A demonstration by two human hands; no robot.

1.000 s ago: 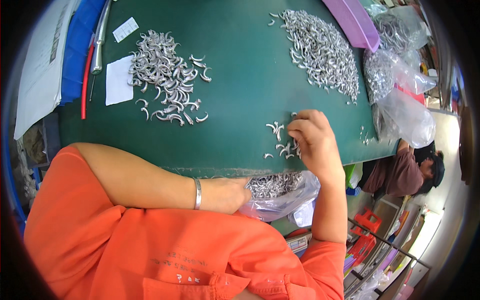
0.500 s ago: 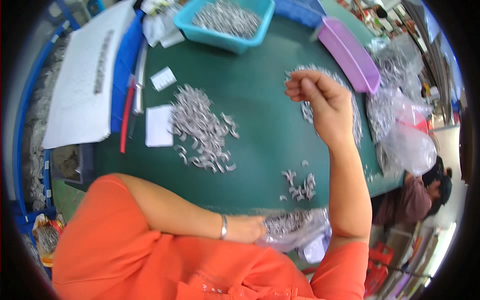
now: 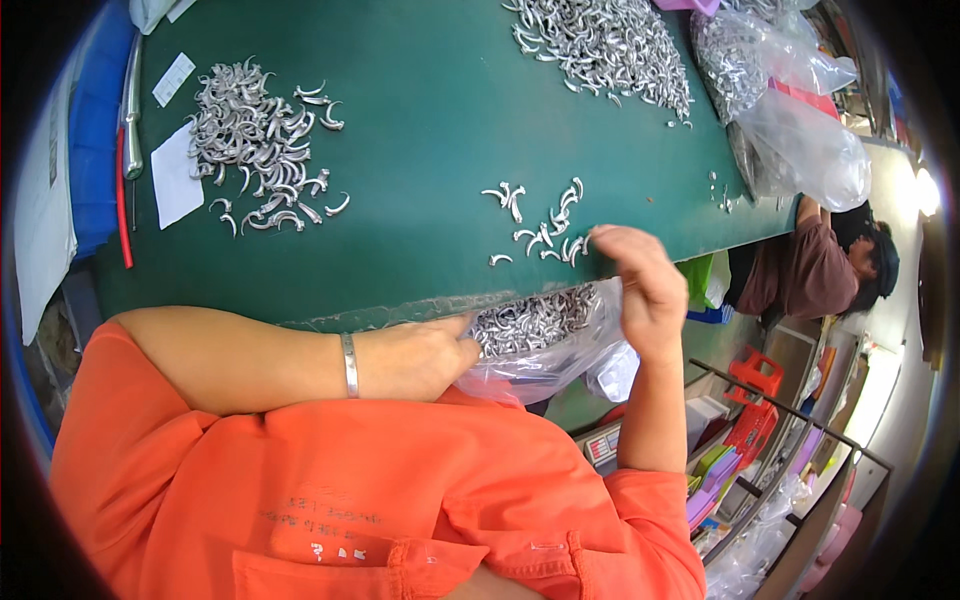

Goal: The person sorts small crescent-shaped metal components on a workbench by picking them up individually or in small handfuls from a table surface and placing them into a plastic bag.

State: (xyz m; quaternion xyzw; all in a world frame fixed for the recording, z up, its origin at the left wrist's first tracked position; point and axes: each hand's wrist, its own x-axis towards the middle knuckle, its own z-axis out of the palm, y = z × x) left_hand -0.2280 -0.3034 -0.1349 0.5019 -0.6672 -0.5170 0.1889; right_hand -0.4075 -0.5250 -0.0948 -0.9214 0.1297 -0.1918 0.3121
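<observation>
Small curved, claw-shaped silvery metal pieces lie on a green table (image 3: 400, 110). My left hand (image 3: 420, 355), with a metal bracelet at its wrist, grips the left rim of a clear plastic bag (image 3: 520, 375) at the table's near edge. Many metal pieces (image 3: 535, 322) fill the bag's mouth. My right hand (image 3: 648, 290) is above the bag's right side, fingers loosely curved and not closed on anything visible. Its fingertips reach the right end of a small scatter of metal pieces (image 3: 540, 235).
A larger heap of metal pieces (image 3: 255, 135) lies at left beside white paper slips (image 3: 177, 180); another heap (image 3: 610, 50) is at the far right. Filled plastic bags (image 3: 800, 140) stand at the right edge. A person (image 3: 810, 265) is beyond them; a red stool (image 3: 755, 372) stands lower right.
My right hand has come down from above the far-right heap to the small scatter near the bag. My left hand stays at the bag. The view has shifted toward the near edge.
</observation>
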